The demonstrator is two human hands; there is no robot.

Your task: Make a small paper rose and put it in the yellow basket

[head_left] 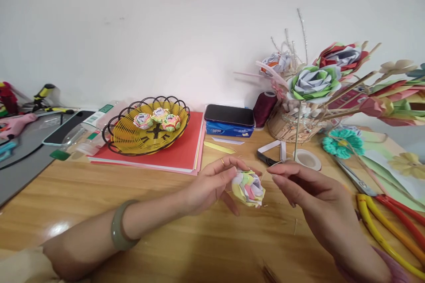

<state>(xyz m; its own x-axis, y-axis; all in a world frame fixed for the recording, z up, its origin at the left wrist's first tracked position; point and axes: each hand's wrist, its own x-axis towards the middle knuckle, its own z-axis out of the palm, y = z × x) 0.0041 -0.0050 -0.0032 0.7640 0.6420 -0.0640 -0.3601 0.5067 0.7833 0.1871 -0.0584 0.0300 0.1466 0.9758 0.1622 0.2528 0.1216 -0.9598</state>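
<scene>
My left hand (212, 185) grips a small paper flower (248, 188) with pale yellow, lilac, green and pink petals, just above the table. To its right, my right hand (312, 199) is closed in a pinch, thumb against forefinger. A very thin strand, thread or wire, shows near those fingertips; its ends are hard to make out. The two hands are a little apart. Beyond them lie a roll of white tape (307, 159) and a black-handled tool (267, 158) with a folded white strip by it.
Several paper flowers rest in a yellow woven basket (146, 139) on red paper (192, 143). A phone (229, 115) tops a blue tissue pack (229, 130). Right stand a purple thread spool (264, 108), a large paper rose (314, 83) and scissors (361, 183). A plastic bottle (78, 137) lies left.
</scene>
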